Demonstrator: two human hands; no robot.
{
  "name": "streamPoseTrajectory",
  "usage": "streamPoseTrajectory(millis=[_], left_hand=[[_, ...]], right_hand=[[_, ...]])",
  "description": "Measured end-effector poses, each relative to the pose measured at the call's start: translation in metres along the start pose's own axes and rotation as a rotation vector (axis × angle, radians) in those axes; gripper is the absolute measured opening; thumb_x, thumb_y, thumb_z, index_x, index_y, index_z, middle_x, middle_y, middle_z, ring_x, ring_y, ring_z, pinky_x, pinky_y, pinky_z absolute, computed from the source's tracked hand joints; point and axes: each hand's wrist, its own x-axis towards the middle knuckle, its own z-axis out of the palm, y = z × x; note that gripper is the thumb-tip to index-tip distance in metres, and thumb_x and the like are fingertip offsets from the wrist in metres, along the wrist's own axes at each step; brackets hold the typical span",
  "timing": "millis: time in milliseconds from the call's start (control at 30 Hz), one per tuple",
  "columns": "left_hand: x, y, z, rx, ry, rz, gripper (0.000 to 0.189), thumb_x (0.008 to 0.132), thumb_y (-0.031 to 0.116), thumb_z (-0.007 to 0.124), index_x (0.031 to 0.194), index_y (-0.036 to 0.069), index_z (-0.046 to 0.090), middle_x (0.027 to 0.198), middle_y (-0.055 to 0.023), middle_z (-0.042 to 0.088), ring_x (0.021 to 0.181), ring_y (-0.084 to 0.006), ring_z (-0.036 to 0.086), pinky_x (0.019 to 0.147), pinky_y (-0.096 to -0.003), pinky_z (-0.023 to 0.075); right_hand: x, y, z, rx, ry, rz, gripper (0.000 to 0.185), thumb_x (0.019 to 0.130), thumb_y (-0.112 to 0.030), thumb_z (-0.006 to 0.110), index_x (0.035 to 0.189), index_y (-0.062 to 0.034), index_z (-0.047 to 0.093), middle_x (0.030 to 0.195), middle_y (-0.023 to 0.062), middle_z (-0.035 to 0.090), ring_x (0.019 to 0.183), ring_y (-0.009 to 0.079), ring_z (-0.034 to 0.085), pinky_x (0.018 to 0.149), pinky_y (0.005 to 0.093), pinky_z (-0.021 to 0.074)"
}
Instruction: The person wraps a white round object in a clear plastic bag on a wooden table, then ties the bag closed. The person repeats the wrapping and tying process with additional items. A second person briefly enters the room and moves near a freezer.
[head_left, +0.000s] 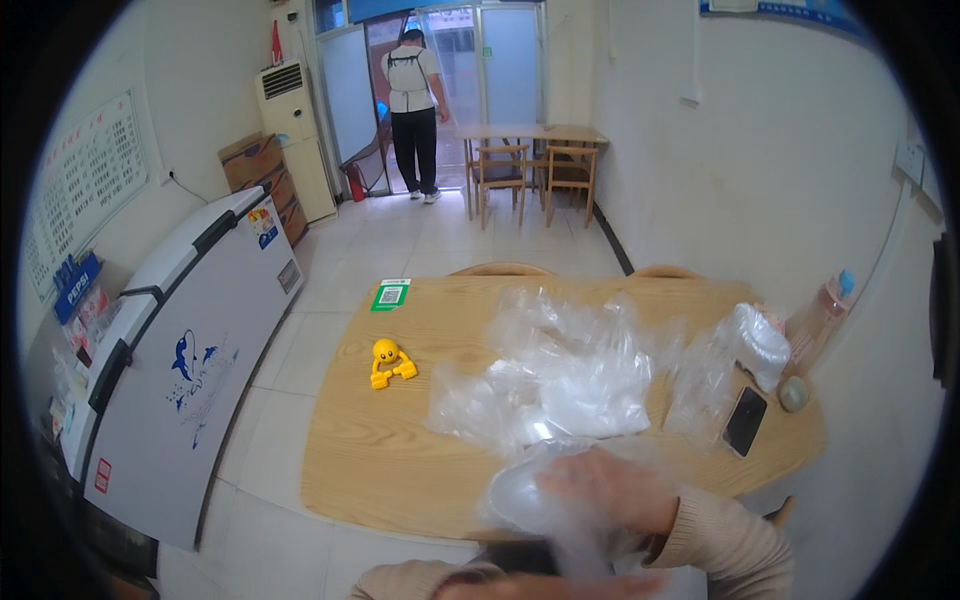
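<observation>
At the table's near edge, my right hand (611, 484) is blurred against a clear plastic bag (517, 487) that wraps something pale and rounded, perhaps plastic bowls or lids. Whether its fingers grip the film or press on it is unclear. My left hand (547, 587) lies low at the picture's bottom edge, also smeared by motion, with a fold of the film (581, 551) hanging just above it. Just beyond my hands, a large heap of crumpled clear plastic bags (577, 375) with whitish contents covers the middle of the wooden table (397, 457).
On the table's left are a yellow toy-like figure (387, 364) and a green printed-code card (391, 295). To the right lie a phone (745, 422), a round greenish object (793, 394) and a bottle (821, 322). A chest freezer (180, 375) stands left; a person (412, 112) is at the doorway.
</observation>
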Motion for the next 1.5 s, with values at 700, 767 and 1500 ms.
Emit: streamPoseTrajectory(millis=[700,767,1500], left_hand=[[-0.064,-0.063,-0.034,0.962,-0.485,-0.859,0.042,0.076,0.007,0.064,0.115,-0.006,0.054,0.110,-0.0238,0.056,0.093,-0.0358,0.060,0.071,-0.0396,0.0536],[-0.082,-0.079,-0.033,0.723,-0.327,-0.850,0.046,0.076,0.005,0.066,0.119,-0.005,0.052,0.114,-0.0246,0.055,0.102,-0.0381,0.057,0.080,-0.0389,0.0519],[-0.150,-0.146,0.003,0.123,0.429,-0.700,0.102,0.067,0.009,0.087,0.146,-0.001,0.024,0.128,-0.0197,0.055,0.120,-0.0288,0.054,0.102,-0.0400,0.0421]], right_hand=[[-0.022,0.027,0.070,-0.058,-0.325,0.190,0.033,0.092,-0.040,0.058,0.111,-0.0133,0.062,0.098,0.0114,0.060,0.084,0.0300,0.065,0.067,0.0427,0.0530],[-0.024,0.027,0.071,-0.054,-0.200,0.137,0.032,0.091,-0.037,0.060,0.113,-0.0135,0.060,0.094,0.0100,0.058,0.081,0.0291,0.063,0.065,0.0428,0.0525],[-0.091,-0.007,0.068,1.334,1.150,0.786,0.011,0.089,-0.001,0.066,0.096,-0.0034,0.058,0.087,0.0041,0.063,0.069,0.0088,0.057,0.060,0.0213,0.0460]])
